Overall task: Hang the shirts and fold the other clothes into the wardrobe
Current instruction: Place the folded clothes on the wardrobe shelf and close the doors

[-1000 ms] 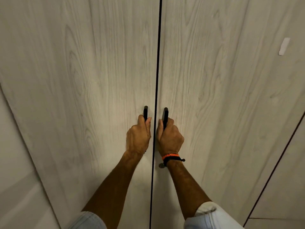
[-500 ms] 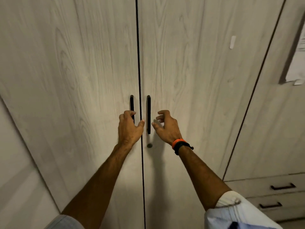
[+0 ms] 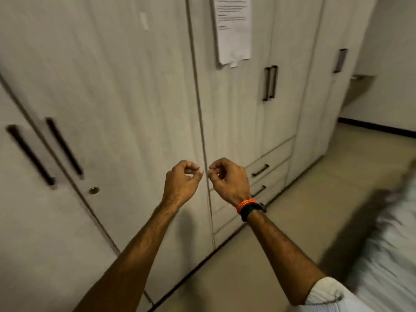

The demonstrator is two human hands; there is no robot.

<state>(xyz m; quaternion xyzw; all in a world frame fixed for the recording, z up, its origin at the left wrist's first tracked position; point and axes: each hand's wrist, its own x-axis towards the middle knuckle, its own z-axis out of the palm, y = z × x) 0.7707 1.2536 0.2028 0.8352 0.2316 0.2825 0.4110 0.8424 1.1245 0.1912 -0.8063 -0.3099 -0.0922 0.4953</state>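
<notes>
- The left hand (image 3: 180,183) is raised in front of the wardrobe with its fingers loosely curled toward the palm; it holds nothing and touches nothing.
- The right hand (image 3: 227,181), with an orange and dark band at its wrist (image 3: 248,207), is curled the same way, just beside the left, fingertips nearly meeting; it too is empty.
- Behind both hands stands the pale, wood-grain wardrobe (image 3: 135,97), its doors closed. The pair of slim black bar handles (image 3: 47,152) at the left is well apart from either hand; a small round lock (image 3: 93,190) sits below them.
- Further right are another pair of dark handles (image 3: 270,83), two drawers with black pulls (image 3: 260,170), and a printed paper sheet (image 3: 233,30) stuck on a door.
- At the lower right edge lies a blurred heap of pale cloth (image 3: 387,255); whether these are the shirts and clothes cannot be told, though it seems likely.
- Judged as fabric, it should be light, soft and limp, not fragile: a shirt is best taken at collar or shoulders so it hangs straight, other pieces by two corners for folding.
- The doors look stiff and hinged; they would be pulled by the bar handles.
</notes>
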